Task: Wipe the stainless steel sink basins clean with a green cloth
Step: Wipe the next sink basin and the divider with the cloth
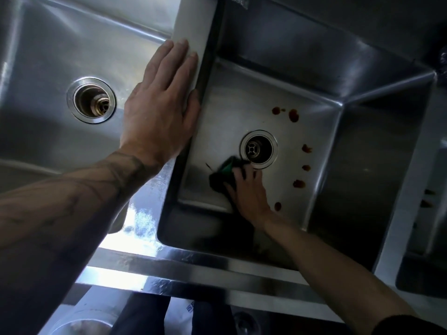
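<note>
- Right hand [249, 189] is down in the right-side stainless steel sink basin [362, 153], fingers curled over a bunched dark green cloth [223, 176], holding it pressed on the basin floor; hand & cloth are a bit blurred.
- Cloth sits at approx 8 o'clock of the round metal drain w/ cross strainer [258, 149], its top edge just beside the drain rim.
- Left hand [162, 97] is open: fingers straight & together, palm flat on the pale steel divider ridge [191, 25] btwn the two basins. Fingertips point to 12 o'clock, thumb lies along the ridge edge on the right-basin side.
- Reddish-brown spots [293, 115] dot the right basin floor in an arc from approx 1 to 5 o'clock round the drain, all apart from the cloth.
- Left-side stainless steel basin [48, 56] lies at 9 o'clock of the left hand, w/ its own round open drain hole [91, 100].
- Steel front rim of the sink [193, 267] runs at 6 o'clock, w/ bright glare on its left part.
- Left forearm bare w/ dark tattoo marks; dark sleeve cuff [399, 325] on the right arm at approx 5 o'clock.
</note>
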Demonstrator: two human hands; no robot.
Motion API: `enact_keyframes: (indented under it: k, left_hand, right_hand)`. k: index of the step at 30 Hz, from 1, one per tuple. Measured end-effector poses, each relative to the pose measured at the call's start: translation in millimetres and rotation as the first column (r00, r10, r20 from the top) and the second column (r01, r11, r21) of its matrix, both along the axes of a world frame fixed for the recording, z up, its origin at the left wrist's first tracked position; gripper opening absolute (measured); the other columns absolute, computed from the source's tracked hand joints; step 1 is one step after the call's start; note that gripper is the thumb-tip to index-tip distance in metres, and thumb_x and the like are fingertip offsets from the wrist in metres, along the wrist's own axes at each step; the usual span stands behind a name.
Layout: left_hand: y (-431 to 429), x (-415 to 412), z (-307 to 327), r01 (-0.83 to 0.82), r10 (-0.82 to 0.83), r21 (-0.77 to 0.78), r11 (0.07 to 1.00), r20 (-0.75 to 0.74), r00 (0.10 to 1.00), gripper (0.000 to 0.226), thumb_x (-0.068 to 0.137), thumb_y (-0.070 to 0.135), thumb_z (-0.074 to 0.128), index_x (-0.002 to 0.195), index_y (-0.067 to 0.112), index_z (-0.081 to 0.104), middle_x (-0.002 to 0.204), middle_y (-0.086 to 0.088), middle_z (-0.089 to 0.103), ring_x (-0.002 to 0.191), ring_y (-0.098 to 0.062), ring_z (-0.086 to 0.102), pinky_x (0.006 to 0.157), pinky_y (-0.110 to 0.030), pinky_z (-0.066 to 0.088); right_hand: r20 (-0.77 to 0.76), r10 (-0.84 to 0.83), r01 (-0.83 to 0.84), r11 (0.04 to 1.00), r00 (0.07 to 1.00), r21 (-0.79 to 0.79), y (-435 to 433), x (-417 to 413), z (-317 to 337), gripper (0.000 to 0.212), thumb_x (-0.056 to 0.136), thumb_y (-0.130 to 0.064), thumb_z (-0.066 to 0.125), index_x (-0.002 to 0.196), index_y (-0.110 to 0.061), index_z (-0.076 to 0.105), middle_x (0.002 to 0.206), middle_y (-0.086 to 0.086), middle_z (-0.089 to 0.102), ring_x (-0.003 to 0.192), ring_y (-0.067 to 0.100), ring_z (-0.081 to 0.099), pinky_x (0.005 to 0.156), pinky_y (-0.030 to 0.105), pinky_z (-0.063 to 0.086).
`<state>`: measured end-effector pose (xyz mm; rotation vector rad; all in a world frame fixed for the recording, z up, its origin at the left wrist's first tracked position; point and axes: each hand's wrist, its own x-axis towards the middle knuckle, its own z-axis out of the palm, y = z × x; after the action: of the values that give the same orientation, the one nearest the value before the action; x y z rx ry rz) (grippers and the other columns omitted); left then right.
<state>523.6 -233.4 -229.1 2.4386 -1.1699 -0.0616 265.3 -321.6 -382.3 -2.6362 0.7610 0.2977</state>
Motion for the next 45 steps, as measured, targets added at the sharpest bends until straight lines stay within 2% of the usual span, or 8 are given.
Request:
enact_keyframes:
  k: [3,8,14,19,26,32,37,45]
  left_hand:
    - [0.0,-0.5,0.6,-0.005,0.005,-0.005,1.000,0.001,1.000,0.052,0.109,0.029,0.043,0.157,0.009,0.046,0.168,-0.007,0.039,0.158,-0.025,0.031,0.120,-0.044,0.043]
    - [0.2,-0.1,-0.2,-0.001,0.001,-0.003,1.000,0.007,1.000,0.052,0.109,0.028,0.043,0.157,0.009,0.046,0.168,-0.007,0.039,0.158,-0.025,0.031,0.121,-0.043,0.042]
    - [-0.2,-0.9,1.3,-0.008,0.008,-0.008,1.000,0.006,1.000,0.052,0.109,0.028,0.043,0.157,0.010,0.047,0.168,-0.006,0.039,0.159,-0.024,0.031,0.120,-0.043,0.044]
    - [-0.4,-1.5,0.3,-0.013,0.014,-0.013,1.000,0.020,1.000,0.052,0.109,0.028,0.042,0.157,0.009,0.047,0.167,-0.007,0.040,0.158,-0.025,0.032,0.118,-0.043,0.045]
    - [-0.2,-0.3,0.0,-0.006,0.006,-0.022,1.000,0.015,1.000,0.051,0.109,0.028,0.042,0.156,0.008,0.048,0.167,-0.009,0.040,0.158,-0.026,0.032,0.120,-0.042,0.043]
    - [-0.4,-0.6,-0.8,-0.013,0.014,-0.021,1.000,0.026,1.000,0.051,0.110,0.030,0.040,0.156,0.009,0.048,0.167,-0.008,0.041,0.158,-0.026,0.033,0.121,-0.042,0.042]
    - [-0.7,-1.4,2.8,-0.015,0.015,-0.006,1.000,0.000,1.000,0.052,0.110,0.032,0.040,0.157,0.010,0.046,0.168,-0.007,0.039,0.159,-0.024,0.031,0.119,-0.045,0.045]
    - [-0.2,-2.0,0.5,-0.012,0.012,-0.009,1.000,0.016,1.000,0.051,0.110,0.029,0.042,0.156,0.009,0.048,0.167,-0.009,0.040,0.158,-0.026,0.032,0.121,-0.044,0.042]
  right_hand:
    - [-0.001,0.214,-0.214,0.977,0.977,0.013,-8.0,-18.8,-0.1,0.043,0.089,-0.029,0.076,0.123,-0.008,0.061,0.124,0.022,0.055,0.097,0.040,0.052,0.075,0.047,0.055]
    - [-0.029,-0.205,0.201,0.973,0.978,-0.111,-25.9,15.7,0.8,0.034,0.100,-0.031,0.063,0.127,-0.010,0.057,0.132,0.021,0.050,0.102,0.039,0.049,0.079,0.042,0.049]
    - [-0.083,0.268,-0.260,0.960,0.960,0.101,-6.2,-28.3,4.3,0.047,0.091,-0.024,0.072,0.133,-0.012,0.058,0.136,0.021,0.050,0.107,0.044,0.051,0.085,0.053,0.053]
    - [-0.078,-0.260,0.266,0.961,0.962,0.076,-26.9,12.9,14.0,0.041,0.101,-0.033,0.060,0.137,-0.016,0.052,0.139,0.019,0.041,0.112,0.039,0.043,0.090,0.043,0.046]
    - [-0.271,0.045,0.013,0.978,0.962,0.208,-3.7,-27.1,33.6,0.057,0.098,-0.036,0.065,0.149,-0.028,0.041,0.151,0.015,0.027,0.124,0.041,0.036,0.100,0.049,0.046]
    - [-0.207,-0.312,0.351,0.918,0.927,0.187,-22.6,9.9,27.3,0.045,0.100,-0.031,0.061,0.141,-0.027,0.045,0.144,0.013,0.031,0.119,0.038,0.037,0.096,0.046,0.044]
    - [-0.301,-0.034,0.117,0.958,0.953,0.263,-0.5,-13.8,34.6,0.055,0.099,-0.025,0.061,0.150,-0.024,0.040,0.150,0.017,0.027,0.121,0.042,0.037,0.102,0.051,0.044]
    - [-0.201,-0.261,0.299,0.935,0.944,0.192,-29.4,8.6,24.0,0.048,0.100,-0.025,0.062,0.144,-0.020,0.045,0.147,0.017,0.033,0.120,0.040,0.038,0.100,0.046,0.041]
